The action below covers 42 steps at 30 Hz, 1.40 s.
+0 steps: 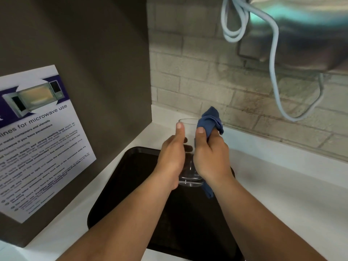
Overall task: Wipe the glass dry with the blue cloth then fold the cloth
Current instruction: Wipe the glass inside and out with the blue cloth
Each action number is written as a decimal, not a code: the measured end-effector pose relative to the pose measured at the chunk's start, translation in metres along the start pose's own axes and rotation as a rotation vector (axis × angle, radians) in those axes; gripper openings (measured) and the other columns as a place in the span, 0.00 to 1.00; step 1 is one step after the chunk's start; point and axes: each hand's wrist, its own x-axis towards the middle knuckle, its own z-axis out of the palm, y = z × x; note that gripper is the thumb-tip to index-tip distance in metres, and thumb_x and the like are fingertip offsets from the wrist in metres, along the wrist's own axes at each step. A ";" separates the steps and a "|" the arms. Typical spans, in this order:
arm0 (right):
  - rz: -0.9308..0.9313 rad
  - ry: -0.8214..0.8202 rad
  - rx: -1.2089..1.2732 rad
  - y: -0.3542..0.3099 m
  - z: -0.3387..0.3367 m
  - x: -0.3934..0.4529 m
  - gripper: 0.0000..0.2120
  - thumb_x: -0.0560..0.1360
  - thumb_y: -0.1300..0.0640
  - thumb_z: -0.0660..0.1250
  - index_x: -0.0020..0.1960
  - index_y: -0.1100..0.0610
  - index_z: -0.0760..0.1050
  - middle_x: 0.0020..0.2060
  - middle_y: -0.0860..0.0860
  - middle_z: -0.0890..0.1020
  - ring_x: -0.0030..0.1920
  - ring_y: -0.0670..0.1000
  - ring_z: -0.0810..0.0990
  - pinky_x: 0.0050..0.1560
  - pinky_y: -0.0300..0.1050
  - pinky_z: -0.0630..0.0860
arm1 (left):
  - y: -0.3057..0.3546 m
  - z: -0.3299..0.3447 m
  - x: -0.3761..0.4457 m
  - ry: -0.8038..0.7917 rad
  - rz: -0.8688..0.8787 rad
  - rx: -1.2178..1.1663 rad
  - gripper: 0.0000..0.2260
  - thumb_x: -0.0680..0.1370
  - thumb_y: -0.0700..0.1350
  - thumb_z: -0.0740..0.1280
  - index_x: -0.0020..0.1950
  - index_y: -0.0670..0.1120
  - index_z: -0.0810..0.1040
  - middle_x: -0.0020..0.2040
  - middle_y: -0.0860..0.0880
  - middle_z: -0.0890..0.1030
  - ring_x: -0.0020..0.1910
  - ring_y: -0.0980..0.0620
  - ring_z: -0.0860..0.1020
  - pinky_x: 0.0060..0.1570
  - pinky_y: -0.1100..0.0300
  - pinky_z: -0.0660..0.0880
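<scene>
The glass [188, 136] is held in the air above the black tray [131, 185], upright and a little tilted, between the two hands. The left hand [172, 157] is closed around the left side of the glass, with the thumb laid up along the wall almost to the rim. The right hand [211, 157] is closed on the cloth [211, 119] and is pressed against the right side of the glass, its thumb also pointing up. The cloth is bunched in this hand: one blue part stands out above the fingers at the rim of the glass, and one small end hangs below the wrist, beside the thick base of the glass. If the cloth goes inside the glass, it cannot be told.

The tray lies on a white counter [282, 185]. At the left of the counter a dark panel [94, 63] is seen, with a printed sheet [37, 147] about microwave use fixed on it. Behind the counter a wall of pale bricks [188, 72] is seen, and a light cable [275, 63] hangs in front of it at the upper right.
</scene>
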 end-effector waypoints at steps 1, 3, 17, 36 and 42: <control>-0.022 -0.002 -0.021 -0.002 0.002 0.000 0.11 0.82 0.48 0.55 0.48 0.51 0.72 0.36 0.48 0.79 0.34 0.39 0.78 0.30 0.30 0.68 | -0.001 0.002 -0.001 -0.048 -0.017 -0.022 0.37 0.74 0.77 0.61 0.68 0.50 0.80 0.61 0.44 0.86 0.61 0.43 0.85 0.65 0.39 0.81; -0.003 -0.008 -0.040 -0.006 0.004 0.003 0.11 0.82 0.46 0.55 0.47 0.49 0.71 0.38 0.48 0.80 0.36 0.42 0.78 0.34 0.35 0.69 | -0.004 0.004 -0.001 -0.077 -0.015 -0.074 0.39 0.72 0.76 0.65 0.70 0.48 0.80 0.60 0.42 0.88 0.58 0.43 0.87 0.63 0.40 0.83; -0.134 -0.149 -0.269 0.013 0.011 -0.055 0.19 0.80 0.42 0.52 0.64 0.49 0.71 0.53 0.45 0.80 0.50 0.43 0.80 0.52 0.39 0.77 | 0.004 -0.011 0.013 -0.015 -0.165 -0.309 0.35 0.77 0.73 0.63 0.54 0.42 0.87 0.52 0.39 0.90 0.52 0.40 0.88 0.57 0.45 0.83; 0.278 -0.113 0.183 -0.012 0.001 0.021 0.16 0.80 0.42 0.56 0.43 0.51 0.74 0.37 0.54 0.81 0.41 0.54 0.82 0.44 0.51 0.78 | 0.000 -0.006 0.008 -0.049 -0.037 -0.242 0.35 0.70 0.74 0.69 0.61 0.46 0.84 0.50 0.40 0.91 0.49 0.39 0.90 0.54 0.38 0.85; 0.747 -0.247 0.551 -0.002 -0.003 0.010 0.20 0.79 0.43 0.62 0.53 0.58 0.82 0.38 0.57 0.89 0.38 0.57 0.88 0.37 0.51 0.84 | 0.008 -0.011 0.017 -0.011 0.056 -0.403 0.40 0.67 0.77 0.68 0.59 0.43 0.83 0.47 0.41 0.89 0.43 0.43 0.90 0.43 0.45 0.86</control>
